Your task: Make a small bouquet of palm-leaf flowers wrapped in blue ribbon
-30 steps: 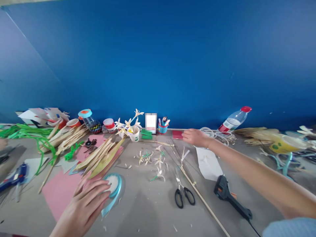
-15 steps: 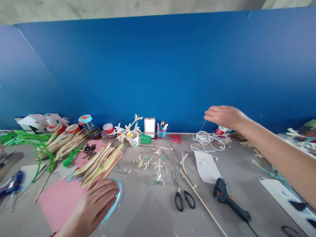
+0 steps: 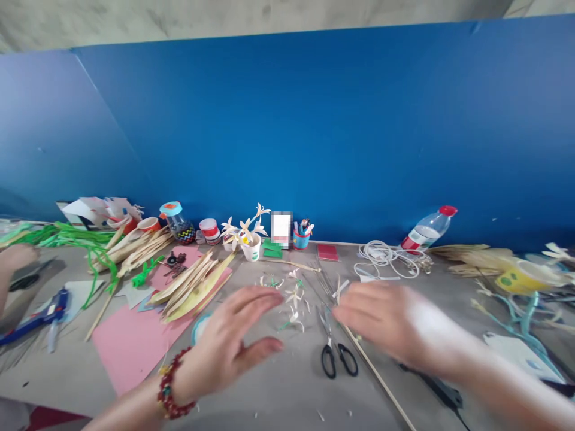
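Tabletop looked matt, smooth. Bottle was clear glossy plastic. Scissors had metal blades, plastic-looking handles. Pink sheet seemed matt paper. Husks looked dry, kinda rough. Wall was smooth, slight sheen.

Labels around, but no readable words or numbers, sorry folks.
The clear plastic bottle with the red cap wears a red-and-white label, too small and soft to make out. There's a green printed mark on the front of the small white cup holding pale flowers, and more green on the yellow cup lying tilted at the far right; can't get a letter off either. The short red-and-white round tub has a coloured band, again nothing legible. And the upright white rectangular panel by the wall is pixelated, so whatever's on it is lost.
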Tool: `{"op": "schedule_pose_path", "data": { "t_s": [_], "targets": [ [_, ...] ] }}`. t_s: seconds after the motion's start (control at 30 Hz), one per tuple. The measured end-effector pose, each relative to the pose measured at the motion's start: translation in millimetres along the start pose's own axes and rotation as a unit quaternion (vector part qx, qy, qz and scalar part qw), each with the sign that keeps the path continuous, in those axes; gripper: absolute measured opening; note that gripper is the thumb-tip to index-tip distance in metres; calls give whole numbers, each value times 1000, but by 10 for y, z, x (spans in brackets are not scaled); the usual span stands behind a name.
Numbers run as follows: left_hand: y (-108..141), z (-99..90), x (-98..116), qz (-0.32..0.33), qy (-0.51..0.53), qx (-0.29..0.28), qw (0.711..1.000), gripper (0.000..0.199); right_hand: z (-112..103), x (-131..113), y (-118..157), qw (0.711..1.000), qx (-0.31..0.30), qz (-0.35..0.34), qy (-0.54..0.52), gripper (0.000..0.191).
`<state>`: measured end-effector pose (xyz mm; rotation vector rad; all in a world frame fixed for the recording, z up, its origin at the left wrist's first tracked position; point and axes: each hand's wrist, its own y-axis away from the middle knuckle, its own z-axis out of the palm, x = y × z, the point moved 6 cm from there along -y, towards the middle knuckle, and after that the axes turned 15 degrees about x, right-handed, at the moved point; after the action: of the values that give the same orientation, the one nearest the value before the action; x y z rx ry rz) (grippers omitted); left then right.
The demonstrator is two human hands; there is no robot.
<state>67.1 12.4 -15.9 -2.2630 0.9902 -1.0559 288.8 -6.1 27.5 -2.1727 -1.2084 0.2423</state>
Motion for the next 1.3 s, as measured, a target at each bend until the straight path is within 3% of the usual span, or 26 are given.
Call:
{"op": "schedule_pose_path", "data": {
  "t_s": [0.03, 0.13, 0.23, 0.37, 0.47, 0.6, 0.7, 0.77, 0.83, 0.97, 1.13, 1.3],
  "targets": [
    [-19, 122, 54, -18, 20, -24, 999, 42, 75, -133, -37, 1000, -3, -10, -10, 35],
    [74, 467, 115, -84, 68, -94, 990, 10, 276, -308, -30, 997, -21, 37, -59, 34],
    [286, 620, 39, -153, 87, -115, 978, 13, 393, -307, 127, 980, -27, 104, -169, 29],
    [587, 628, -160, -263, 146, -140, 944, 9, 509, -76, 495, 937, 12, 270, -222, 19],
    [724, 555, -383, -356, 196, -107, 907, 12, 696, 69, 828, 887, 50, 415, -195, 21],
    [717, 514, -687, -398, 251, -43, 881, 18, 1175, -99, 1028, 870, 10, 455, -188, 35],
    [660, 623, -855, -380, 198, -37, 903, 16, 1522, -310, 1035, 858, -23, 471, -206, 34],
    [618, 765, -872, -315, 101, -64, 941, 12, 1682, -427, 1010, 851, -47, 474, -220, 29],
    [604, 934, -841, -260, 44, -81, 961, 9, 1763, -487, 998, 850, -62, 477, -216, 27],
    [617, 1224, -760, -175, -6, -104, 979, 11, 1795, -483, 1087, 843, -67, 494, -203, 27],
    [591, 1386, -774, -123, -55, -108, 985, 13, 1759, -446, 1258, 831, -36, 514, -210, 34],
    [595, 1492, -740, -79, -75, -110, 988, 19, 1601, -370, 1219, 844, 10, 501, -191, 41]
  ]
}}
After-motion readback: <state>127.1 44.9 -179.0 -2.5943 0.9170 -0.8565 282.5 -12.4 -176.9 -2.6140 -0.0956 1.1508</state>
